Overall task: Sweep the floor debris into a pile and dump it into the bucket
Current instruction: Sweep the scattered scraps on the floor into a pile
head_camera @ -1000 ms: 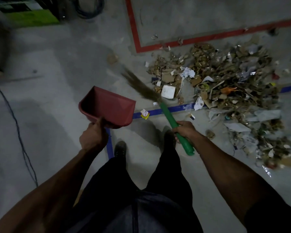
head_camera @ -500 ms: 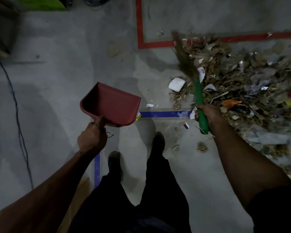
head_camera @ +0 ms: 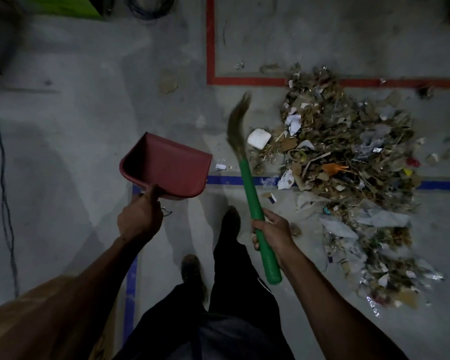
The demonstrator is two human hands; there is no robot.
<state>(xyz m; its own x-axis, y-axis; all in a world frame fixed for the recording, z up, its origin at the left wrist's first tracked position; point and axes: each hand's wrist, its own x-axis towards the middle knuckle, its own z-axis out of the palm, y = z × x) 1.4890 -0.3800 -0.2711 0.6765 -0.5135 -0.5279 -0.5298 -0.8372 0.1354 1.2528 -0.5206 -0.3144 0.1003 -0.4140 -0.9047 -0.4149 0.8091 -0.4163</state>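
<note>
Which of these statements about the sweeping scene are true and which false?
1. The left hand holds a red plastic dustpan. True.
2. The dustpan is full of rubbish. False: it looks empty.
3. The right hand grips a green-handled broom. True.
4. The debris pile lies left of the dustpan. False: it lies to its right.
5. The pile covers part of a blue floor line. True.

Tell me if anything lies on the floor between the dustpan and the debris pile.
Nothing large. The dustpan, held off the floor by the left hand, is separated from the debris pile only by the broom in the right hand and small paper scraps on bare floor.
</note>
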